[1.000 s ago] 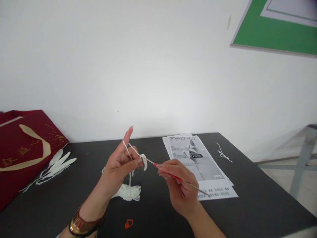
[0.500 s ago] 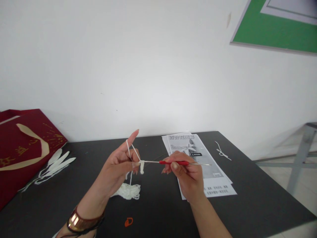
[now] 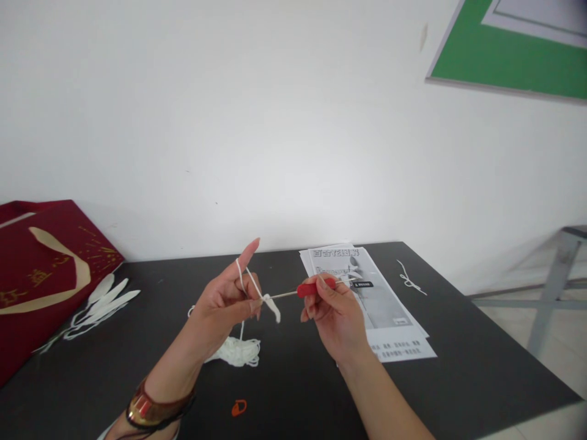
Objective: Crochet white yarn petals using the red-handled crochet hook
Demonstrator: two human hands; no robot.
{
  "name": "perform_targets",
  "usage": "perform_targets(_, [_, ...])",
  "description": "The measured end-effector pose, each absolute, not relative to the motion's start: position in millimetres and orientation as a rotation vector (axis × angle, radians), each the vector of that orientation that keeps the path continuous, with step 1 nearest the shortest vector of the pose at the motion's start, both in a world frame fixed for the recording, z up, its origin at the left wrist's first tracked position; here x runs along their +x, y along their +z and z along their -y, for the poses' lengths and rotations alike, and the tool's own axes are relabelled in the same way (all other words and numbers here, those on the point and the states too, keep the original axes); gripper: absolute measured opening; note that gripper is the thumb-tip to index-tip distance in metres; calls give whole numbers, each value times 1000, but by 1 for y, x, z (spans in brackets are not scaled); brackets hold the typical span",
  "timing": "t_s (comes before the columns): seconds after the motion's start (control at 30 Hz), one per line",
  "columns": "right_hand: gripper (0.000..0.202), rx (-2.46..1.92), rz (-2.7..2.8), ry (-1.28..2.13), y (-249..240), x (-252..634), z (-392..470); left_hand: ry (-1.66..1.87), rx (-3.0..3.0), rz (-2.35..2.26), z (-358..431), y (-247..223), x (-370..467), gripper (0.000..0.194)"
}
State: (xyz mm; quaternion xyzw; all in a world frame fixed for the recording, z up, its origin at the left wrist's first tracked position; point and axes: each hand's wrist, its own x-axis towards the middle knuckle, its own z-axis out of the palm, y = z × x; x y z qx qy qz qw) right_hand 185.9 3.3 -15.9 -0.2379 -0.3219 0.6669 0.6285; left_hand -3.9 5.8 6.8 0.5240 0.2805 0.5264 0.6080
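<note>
L hand (image 3: 229, 300), partly curled, pinches wht crochet pc (image 3: 274, 308); R hand (image 3: 338, 315) closed round red-handled hook (image 3: 308, 289).

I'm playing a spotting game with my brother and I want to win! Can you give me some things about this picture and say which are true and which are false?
1. The right hand holds a red-handled hook. True.
2. The big bag is green. False: the bag is dark red.
3. White yarn goes around a raised finger of the left hand. True.
4. The orange clip lies on top of the papers. False: the orange clip lies on the dark table, apart from the papers.
5. There is a bracelet on the right wrist. False: the bracelet is on the left wrist.
</note>
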Motion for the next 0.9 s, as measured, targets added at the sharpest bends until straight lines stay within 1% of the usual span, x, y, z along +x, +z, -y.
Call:
perform_targets(0.13, [18, -559, 656, 1575, -18, 181, -5, 1244, 1308, -692, -5, 9, -6, 77])
perform_targets(0.3, [18, -578, 639, 1533, -16, 182, -5, 1208, 1748, -917, -3, 9, -8, 77])
perform_targets(0.4, [19, -592, 641, 1530, -15, 182, -5, 1257, 1841, -1006, -3, 6, -6, 68])
perform_targets(0.5, [18, -602, 656, 1512, -15, 182, -5, 1295, 1763, -1029, -4, 2, -2, 59])
perform_targets(0.6, [18, -604, 679, 1501, -16, 181, -5, 1348, 1628, -1016, -5, 1, 1, 56])
perform_targets(0.8, [18, -605, 658, 1533, -18, 181, -6, 1412, 1384, -1018, -5, 5, 7, 61])
perform_targets(0.9, [17, -599, 612, 1598, -21, 180, -6, 1442, 1201, -1004, -4, 3, 13, 68])
